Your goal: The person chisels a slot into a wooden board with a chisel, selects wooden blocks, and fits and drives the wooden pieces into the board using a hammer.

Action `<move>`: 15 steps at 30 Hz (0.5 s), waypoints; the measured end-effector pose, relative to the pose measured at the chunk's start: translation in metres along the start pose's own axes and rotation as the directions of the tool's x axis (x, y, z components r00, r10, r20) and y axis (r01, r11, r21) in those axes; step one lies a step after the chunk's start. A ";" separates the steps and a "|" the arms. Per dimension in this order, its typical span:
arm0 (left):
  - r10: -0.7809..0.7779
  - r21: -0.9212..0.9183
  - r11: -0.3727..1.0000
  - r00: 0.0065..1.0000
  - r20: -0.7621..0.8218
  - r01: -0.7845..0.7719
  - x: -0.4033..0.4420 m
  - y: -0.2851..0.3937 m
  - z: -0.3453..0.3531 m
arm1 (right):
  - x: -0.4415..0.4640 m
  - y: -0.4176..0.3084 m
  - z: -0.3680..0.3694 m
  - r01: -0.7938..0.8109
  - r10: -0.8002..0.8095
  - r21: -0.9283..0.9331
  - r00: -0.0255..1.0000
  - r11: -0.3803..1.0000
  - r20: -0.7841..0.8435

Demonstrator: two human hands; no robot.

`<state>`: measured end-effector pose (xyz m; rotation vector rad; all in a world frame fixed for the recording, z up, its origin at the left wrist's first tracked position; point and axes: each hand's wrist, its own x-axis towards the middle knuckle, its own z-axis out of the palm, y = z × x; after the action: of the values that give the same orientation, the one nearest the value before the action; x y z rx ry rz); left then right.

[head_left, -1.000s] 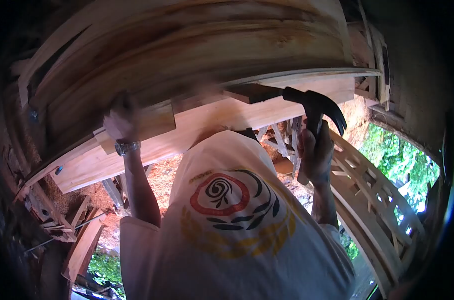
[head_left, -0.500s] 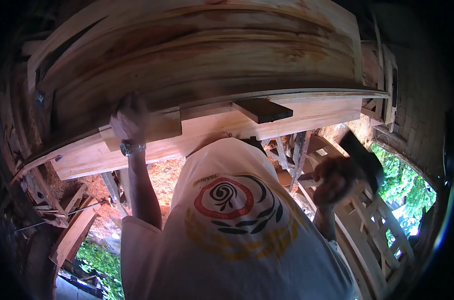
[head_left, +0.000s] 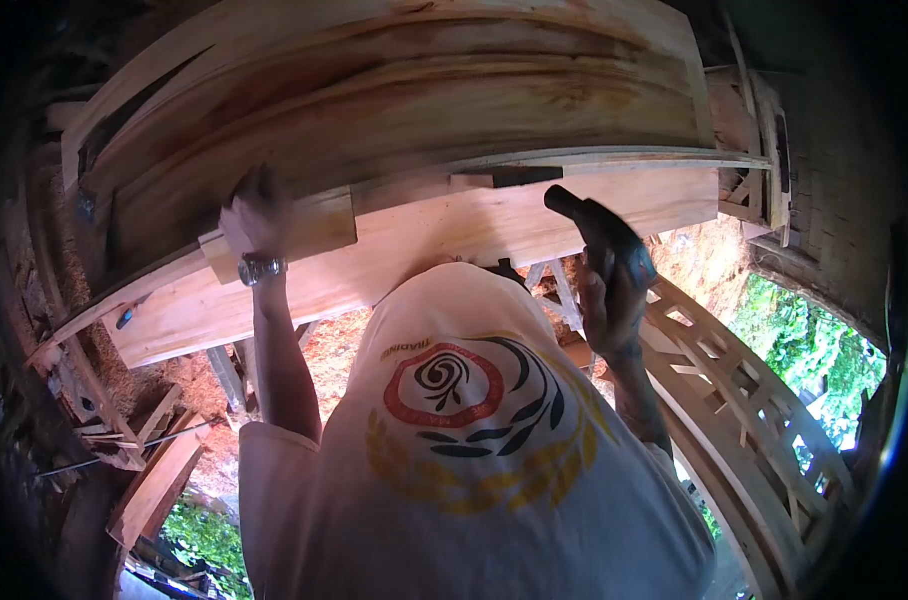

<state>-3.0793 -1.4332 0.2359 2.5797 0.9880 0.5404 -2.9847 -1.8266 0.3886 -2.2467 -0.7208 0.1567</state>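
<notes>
My right hand (head_left: 616, 300) grips a hammer by its handle, with the dark hammer head (head_left: 599, 225) just in front of the plank edge. Slightly blurred, my left hand (head_left: 252, 215) wears a wristwatch and is closed around the left end of a short board (head_left: 319, 232). That board lies along the near edge of a large wooden panel (head_left: 394, 110). A small dark-ended wood block (head_left: 527, 178) shows at the panel's edge, left of the hammer head. Below the panel runs a long pale plank (head_left: 424, 245).
Slatted wooden frames (head_left: 734, 400) lean at the right, with green leaves beyond. Wood shavings (head_left: 339, 345) cover the ground below. Loose offcuts (head_left: 159, 480) lie at the lower left. My white shirt (head_left: 464, 440) fills the lower middle.
The hammer has moved left and inward, toward the panel's edge. The dark-ended block shows much less of its length than before. My left hand stays at the short board.
</notes>
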 end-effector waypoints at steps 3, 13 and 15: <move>0.026 -0.011 1.000 0.999 0.030 -0.026 -0.002 0.009 -0.006 | -0.046 0.022 0.002 -0.119 0.122 -0.032 0.986 0.992 0.114; 0.097 0.141 0.980 0.959 0.265 -0.138 -0.015 0.032 0.009 | -0.009 0.062 -0.012 0.543 -0.423 -0.383 0.833 0.747 0.355; 0.028 0.185 0.977 0.930 0.367 -0.102 -0.009 0.022 0.022 | 0.019 0.065 -0.013 0.505 -0.410 -0.443 0.862 0.741 0.297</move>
<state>-3.0633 -1.4581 0.2241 2.7573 0.8663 -0.0328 -2.9356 -1.8604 0.3544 -2.4707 -1.5542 -0.0910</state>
